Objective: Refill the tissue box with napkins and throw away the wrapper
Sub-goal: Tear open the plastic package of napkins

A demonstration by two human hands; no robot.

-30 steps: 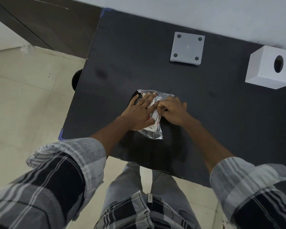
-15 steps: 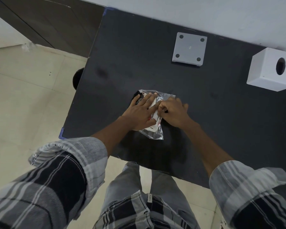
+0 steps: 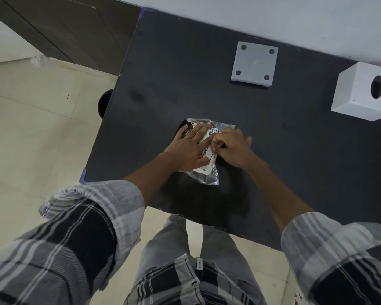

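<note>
A napkin pack in a clear plastic wrapper (image 3: 207, 176) lies on the black table (image 3: 185, 73), near its front edge. My left hand (image 3: 188, 147) lies flat on the pack with fingers spread, pressing it down. My right hand (image 3: 233, 146) pinches the wrapper at the pack's right side with curled fingers. Most of the pack is hidden under both hands. The white tissue box (image 3: 359, 93) with a round hole stands at the far right of the table. Its flat grey base plate (image 3: 254, 63) lies separately at the back.
A white wall runs along the table's far edge. A dark round object (image 3: 103, 103) pokes out below the table's left edge. Tiled floor lies to the left and in front, with a dark panel at the upper left.
Both hands stay on the pack with only small finger shifts. The view has drifted slightly.
</note>
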